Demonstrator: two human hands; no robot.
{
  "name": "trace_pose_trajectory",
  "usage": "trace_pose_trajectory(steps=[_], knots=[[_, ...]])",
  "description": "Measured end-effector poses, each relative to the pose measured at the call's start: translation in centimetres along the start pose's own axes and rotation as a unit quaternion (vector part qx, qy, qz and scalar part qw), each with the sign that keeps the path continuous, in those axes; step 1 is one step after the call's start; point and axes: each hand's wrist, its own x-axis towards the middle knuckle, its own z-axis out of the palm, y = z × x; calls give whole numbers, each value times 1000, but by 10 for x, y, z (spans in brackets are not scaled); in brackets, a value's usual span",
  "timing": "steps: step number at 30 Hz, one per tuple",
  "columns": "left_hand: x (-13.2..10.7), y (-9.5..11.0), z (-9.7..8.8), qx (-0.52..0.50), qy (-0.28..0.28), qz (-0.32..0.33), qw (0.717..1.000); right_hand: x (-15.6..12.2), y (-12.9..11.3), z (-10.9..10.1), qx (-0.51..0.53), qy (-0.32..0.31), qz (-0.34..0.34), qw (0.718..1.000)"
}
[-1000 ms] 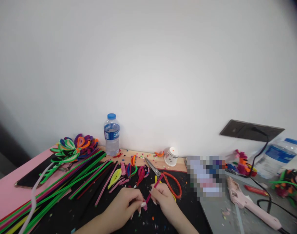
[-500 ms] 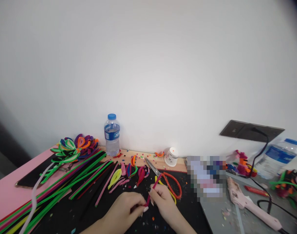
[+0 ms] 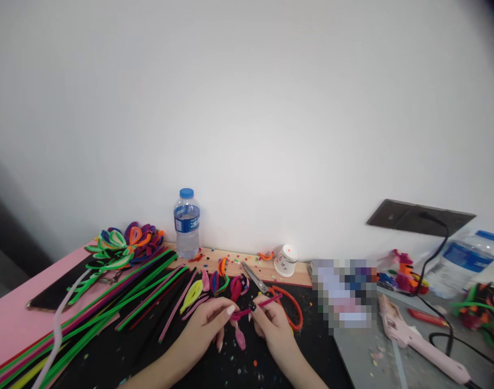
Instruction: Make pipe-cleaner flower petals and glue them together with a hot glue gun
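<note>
A magenta pipe cleaner (image 3: 270,301) runs between my two hands, its free end pointing up to the right. My left hand (image 3: 208,327) pinches it near its left end. The thumb and finger of my right hand (image 3: 273,327) close on it further along. A small pink pipe-cleaner loop (image 3: 240,339) hangs below, between the hands; what it is joined to is hidden. Just behind my right hand lie the scissors (image 3: 289,305) with red-orange handles, blades pointing away. Beyond my left hand are a yellow pipe-cleaner petal (image 3: 191,296) and a magenta one (image 3: 235,289).
Long pipe cleaners (image 3: 121,302) cover the left side, beside a pipe-cleaner flower (image 3: 113,248). A water bottle (image 3: 187,229) and an upturned paper cup (image 3: 285,260) stand by the wall. Right of the black mat (image 3: 312,346) lie a pink glue gun (image 3: 417,346), its cord and a red cutter (image 3: 427,317).
The magenta pipe cleaner has swung from steep to nearly level. My left hand has moved up and left, and the hanging pink loop has come into view.
</note>
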Motion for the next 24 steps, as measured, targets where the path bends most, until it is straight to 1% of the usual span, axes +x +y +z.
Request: trace_pose_trajectory(steps=[4,8,14,20,24], knots=[[-1,-1,0,-15,-5,0,1000,-1,2,-2,3,-1,-6,1000],[0,-3,0,-9,-17,2,1000,-2,-2,-1,-9,4,2,1000],[0,-2,0,3,-15,1,1000,0,-5,0,29,2,18,999],[-1,-1,1,21,-26,0,999,1,-1,-1,62,38,32,997],[0,-2,-1,39,-18,4,999,2,1,-2,59,42,32,997]])
